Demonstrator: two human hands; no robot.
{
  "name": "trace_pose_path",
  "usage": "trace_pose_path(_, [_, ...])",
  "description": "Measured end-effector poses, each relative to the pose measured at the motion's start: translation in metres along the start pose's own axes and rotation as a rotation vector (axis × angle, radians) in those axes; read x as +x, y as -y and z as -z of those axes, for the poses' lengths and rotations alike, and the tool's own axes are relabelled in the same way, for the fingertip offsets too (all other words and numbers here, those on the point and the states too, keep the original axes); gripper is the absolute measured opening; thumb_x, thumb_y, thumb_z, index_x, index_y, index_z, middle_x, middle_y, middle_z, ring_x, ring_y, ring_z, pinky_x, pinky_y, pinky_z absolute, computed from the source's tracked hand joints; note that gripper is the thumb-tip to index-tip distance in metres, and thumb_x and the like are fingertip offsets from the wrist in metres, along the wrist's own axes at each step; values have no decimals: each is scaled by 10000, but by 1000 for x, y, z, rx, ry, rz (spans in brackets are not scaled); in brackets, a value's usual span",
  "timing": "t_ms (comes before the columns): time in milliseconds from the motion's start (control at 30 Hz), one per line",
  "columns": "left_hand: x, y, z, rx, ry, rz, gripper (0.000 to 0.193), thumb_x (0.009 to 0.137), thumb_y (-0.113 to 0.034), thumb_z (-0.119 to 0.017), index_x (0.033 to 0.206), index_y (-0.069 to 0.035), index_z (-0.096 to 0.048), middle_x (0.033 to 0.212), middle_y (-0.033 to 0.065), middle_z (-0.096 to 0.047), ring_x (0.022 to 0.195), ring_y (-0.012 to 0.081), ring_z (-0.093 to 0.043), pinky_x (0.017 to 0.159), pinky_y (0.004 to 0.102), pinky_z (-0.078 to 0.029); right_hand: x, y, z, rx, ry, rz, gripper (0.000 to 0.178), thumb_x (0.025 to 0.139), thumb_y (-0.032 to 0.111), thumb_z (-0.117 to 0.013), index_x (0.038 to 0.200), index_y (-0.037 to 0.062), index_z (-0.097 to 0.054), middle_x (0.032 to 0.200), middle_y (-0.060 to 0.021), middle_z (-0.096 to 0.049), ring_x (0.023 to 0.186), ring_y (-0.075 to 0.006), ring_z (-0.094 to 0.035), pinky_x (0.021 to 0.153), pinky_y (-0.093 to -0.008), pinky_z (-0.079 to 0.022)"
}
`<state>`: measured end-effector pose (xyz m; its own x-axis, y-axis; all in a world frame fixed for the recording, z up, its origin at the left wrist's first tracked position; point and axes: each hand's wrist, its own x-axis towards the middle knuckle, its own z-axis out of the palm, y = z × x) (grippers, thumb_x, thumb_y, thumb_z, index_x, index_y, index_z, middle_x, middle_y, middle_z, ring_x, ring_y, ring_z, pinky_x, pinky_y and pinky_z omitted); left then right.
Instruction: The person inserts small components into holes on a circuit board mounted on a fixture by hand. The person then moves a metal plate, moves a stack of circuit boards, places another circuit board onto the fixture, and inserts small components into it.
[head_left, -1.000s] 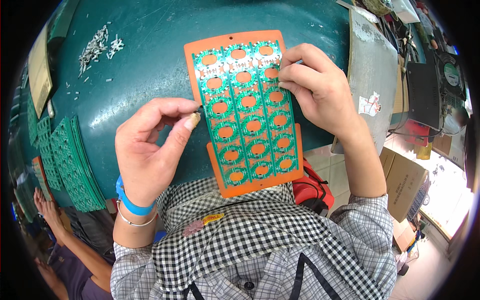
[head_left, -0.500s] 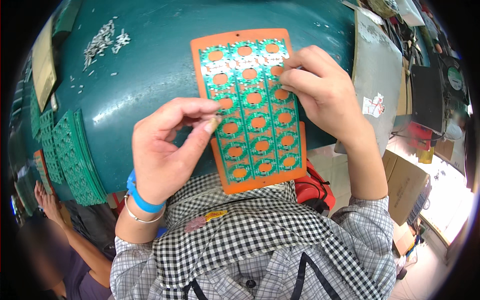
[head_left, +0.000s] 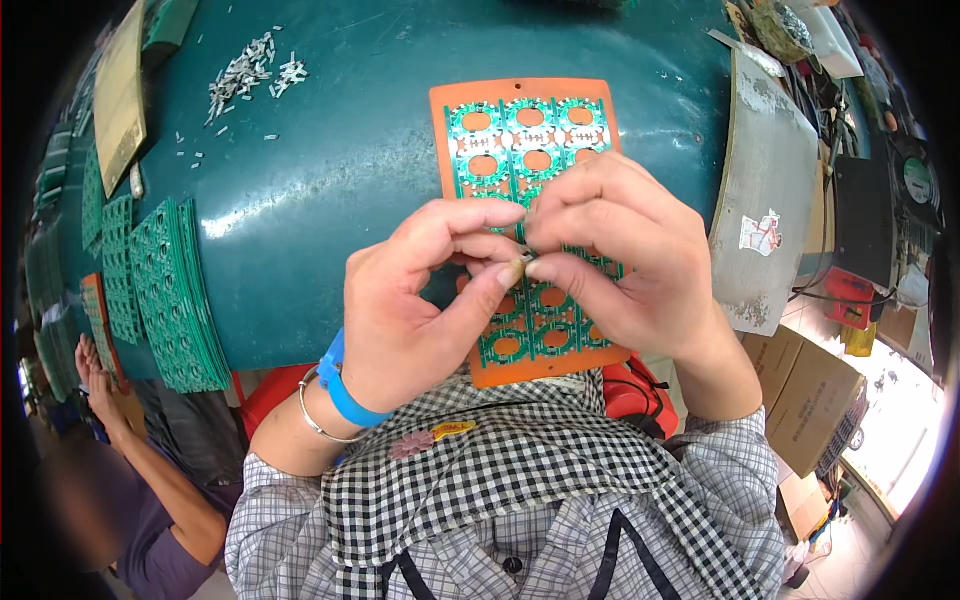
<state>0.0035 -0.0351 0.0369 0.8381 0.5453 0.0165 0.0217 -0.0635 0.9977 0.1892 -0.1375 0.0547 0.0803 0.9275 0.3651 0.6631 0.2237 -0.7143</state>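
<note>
Green bench (head_left: pixel 285 280); my L hand (head_left: pixel 425 290) & R hand (head_left: pixel 640 265) tips meet over PCB panel (head_left: pixel 513 165), can't tell if gripping pt. Best: steady wrists, light touch.

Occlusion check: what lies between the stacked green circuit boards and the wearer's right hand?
Head view: green tabletop, then the left hand, partly over the circuit-board panel.

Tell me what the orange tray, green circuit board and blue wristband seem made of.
The orange tray: probably hard plastic or composite; flat, matte, evenly coloured. The green circuit board: likely coated fibreglass; glossy, with bright glare. The blue wristband: perhaps rubber or soft plastic, from its smooth colour and close curve.
</note>
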Motion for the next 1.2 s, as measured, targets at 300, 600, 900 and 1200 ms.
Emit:
trace_pose_path(300, [-2,10,-4,12,-154,-51,220,849,81,-672,1061,21,-675,920,87,-719,858,132,-701,751,250,-550,-18,-20,31,59,-43,-290,85,826,-37,-653,881,-2,-599,983,-99,-606,918,-210,-597,817,-316,-490])
trace_pose_path(600, [-3,11,3,45,-143,-41,156,868,63,-671,1017,23,-694,924,93,-721,866,144,-694,776,261,-546,-38,-25,27,-147,37,-283,128,790,-39,-682,825,13,-570,1052,-107,-594,975,-288,-601,815,-357,-497])
trace_pose_path(900, [-5,15,3,50,-134,-26,146,874,51,-678,1018,28,-692,933,89,-716,854,129,-676,772,259,-544,-38,-26,22,-203,16,-240,142,760,-42,-696,842,8,-592,1031,-109,-592,978,-312,-594,820,-385,-501])
trace_pose_path(1200, [-5,14,2,41,-130,-41,146,870,56,-679,1013,32,-693,931,90,-717,858,128,-676,774,258,-542,-34,-26,15,-354,30,-80,232,692,-84,-687,890,-24,-583,988,-124,-579,916,-315,-594,758,-383,-521])
